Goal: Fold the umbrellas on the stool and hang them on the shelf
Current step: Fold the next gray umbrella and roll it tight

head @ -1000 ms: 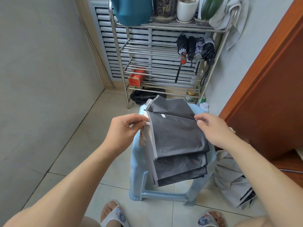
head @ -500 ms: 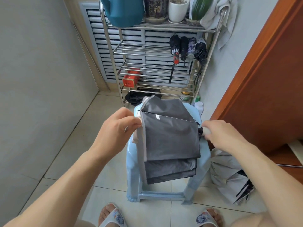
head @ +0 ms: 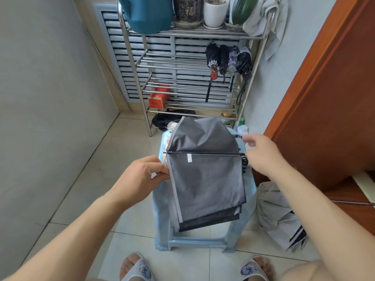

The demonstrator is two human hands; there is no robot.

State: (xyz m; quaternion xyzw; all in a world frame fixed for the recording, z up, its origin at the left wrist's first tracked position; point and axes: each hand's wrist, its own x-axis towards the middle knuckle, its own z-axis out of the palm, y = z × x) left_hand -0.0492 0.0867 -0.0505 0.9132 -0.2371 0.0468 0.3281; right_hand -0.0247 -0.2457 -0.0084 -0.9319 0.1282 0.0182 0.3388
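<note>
Tiled corner, steel shelf (head: 190,63) against a louvred vent; four folded umbrellas (head: 228,57) already hang from its second tier. Pale blue stool (head: 162,226) stands in front, carrying the grey umbrella (head: 205,179), canopy panels pleated flat and draped toward the viewer.

Change since a second ago: right hand (head: 261,153) has let go of the canopy edge and shifted out past the right end, where the dark rib tips bunch. Its fingers (head: 248,138) now hover loosely spread, apparently gripping nothing. Reads as regrasping between pleats; folding only partly done.

Left hand (head: 142,175) as before: thumb and fingers (head: 160,173) pinch the canopy's left hem, just below the rib line.

Second umbrella (head: 278,216), pale, lies crumpled on the floor right of the stool, untouched.
</note>
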